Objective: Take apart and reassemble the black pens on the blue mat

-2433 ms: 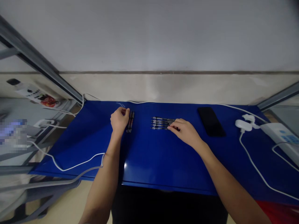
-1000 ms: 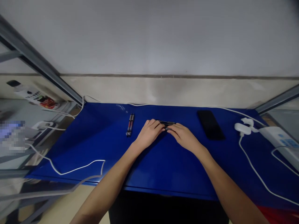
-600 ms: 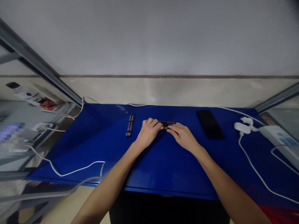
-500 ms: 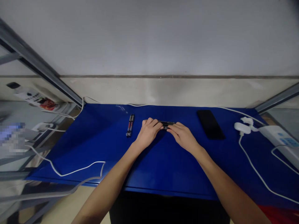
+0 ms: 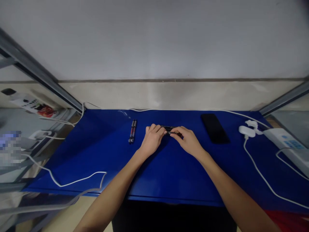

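Black pens [image 5: 168, 128], slim w/ a bit of shine, lie approx. crosswise on the blue tabletop [image 5: 164, 170], ends hidden by the hands. R hand [image 5: 188, 141] pinches one betw. thumb & forefinger; L hand [image 5: 151, 140] curls over the opp. ends, can't tell if it grips. Pen pair [image 5: 132, 131] nearby on the L, side by side: dark grey, reddish patch mid-barrel, shiny near ends. Phone [image 5: 214, 128], black, farther R.

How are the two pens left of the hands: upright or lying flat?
Lying flat: the two pens show full length, side by side, on the blue table.
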The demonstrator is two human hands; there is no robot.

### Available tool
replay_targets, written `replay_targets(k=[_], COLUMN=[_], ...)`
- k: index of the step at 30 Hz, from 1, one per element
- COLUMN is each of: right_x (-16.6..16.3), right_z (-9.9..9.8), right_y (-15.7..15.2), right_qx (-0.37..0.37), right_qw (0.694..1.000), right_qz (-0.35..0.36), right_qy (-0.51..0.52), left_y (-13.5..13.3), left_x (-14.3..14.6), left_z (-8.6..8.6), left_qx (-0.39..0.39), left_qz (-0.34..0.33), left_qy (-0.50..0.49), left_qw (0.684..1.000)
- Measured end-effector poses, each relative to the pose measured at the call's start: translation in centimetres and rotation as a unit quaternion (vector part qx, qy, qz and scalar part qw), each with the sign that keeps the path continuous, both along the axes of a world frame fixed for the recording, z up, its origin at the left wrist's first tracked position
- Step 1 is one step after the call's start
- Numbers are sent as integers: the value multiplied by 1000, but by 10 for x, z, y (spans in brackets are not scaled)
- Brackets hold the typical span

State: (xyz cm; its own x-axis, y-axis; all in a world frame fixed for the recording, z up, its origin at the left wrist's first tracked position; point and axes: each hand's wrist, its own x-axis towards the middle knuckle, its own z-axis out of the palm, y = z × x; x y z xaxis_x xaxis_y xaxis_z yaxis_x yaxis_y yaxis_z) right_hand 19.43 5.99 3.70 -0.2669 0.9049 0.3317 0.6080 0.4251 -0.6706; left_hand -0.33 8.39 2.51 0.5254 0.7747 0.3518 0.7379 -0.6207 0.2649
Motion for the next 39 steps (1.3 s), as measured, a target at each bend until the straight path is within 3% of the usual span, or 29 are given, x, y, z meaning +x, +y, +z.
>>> replay_targets(k=[3,7,11,15,20,24,29,34,39], right_x=[-2,-6,-9,-9,-8,-9,-9,-8,-4], right_z=[1,-1,-4,-4,-5,-6,-6,0,1], right_y=[-2,-4,-4,-3,-2,-1,-2,-3,-1], right_qx=[3,-47,-16,-44,-15,-49,-34,-88,-52], right_qw=[1000,996,995,994,996,994,995,989,992], right_qz=[-7,1,-9,8,-4,2,-6,-1,-18], right_qy=[21,71,95,103,83,98,96,116,111], left_y=[-1,-2,-2,-2,-1,0,-1,-4,-4], left_x=[1,1,1,1,2,2,2,2,1], left_z=[0,2,2,2,2,0,-1,3,7], left_qx=[-6,-7,-7,-3,-2,0,-5,-20,-40], left_qz=[8,-2,8,2,9,1,6,2,18], left_qy=[-6,-3,-4,-1,0,3,-5,-22,-44], left_qw=[1000,1000,1000,1000,1000,1000,1000,1000,998])
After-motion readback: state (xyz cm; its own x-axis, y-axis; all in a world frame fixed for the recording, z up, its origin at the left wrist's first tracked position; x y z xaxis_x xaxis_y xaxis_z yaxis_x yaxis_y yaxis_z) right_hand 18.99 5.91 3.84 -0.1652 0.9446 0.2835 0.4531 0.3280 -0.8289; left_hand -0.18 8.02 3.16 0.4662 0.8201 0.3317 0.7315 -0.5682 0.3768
